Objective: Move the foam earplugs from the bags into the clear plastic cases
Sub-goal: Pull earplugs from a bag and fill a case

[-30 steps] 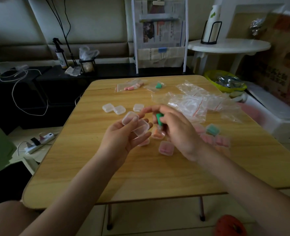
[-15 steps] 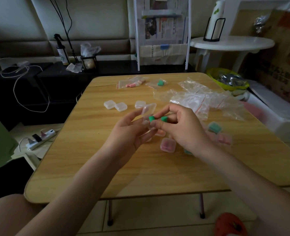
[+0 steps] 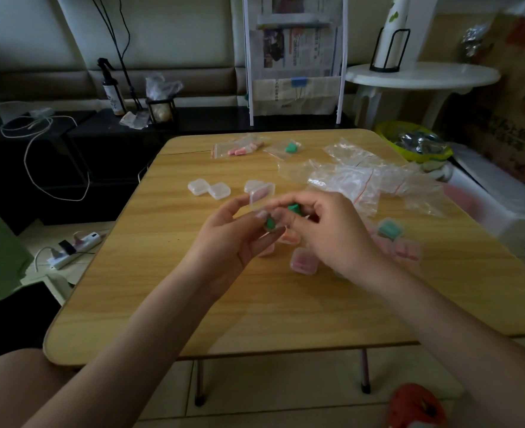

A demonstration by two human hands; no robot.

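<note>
While the left hand [image 3: 233, 239] grips the open clear plastic case [image 3: 262, 194], the right hand [image 3: 332, 233], pinching green foam earplugs [image 3: 293, 209], should seat both before closing.

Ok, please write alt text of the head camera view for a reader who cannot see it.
Above a wooden table, a left hand holds an open clear case while the right hand pinches green earplugs at it. Filled cases, empty cases and plastic bags lie around.

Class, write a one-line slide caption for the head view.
Left hand holds an open clear case while right hand presses green earplugs in.
</note>
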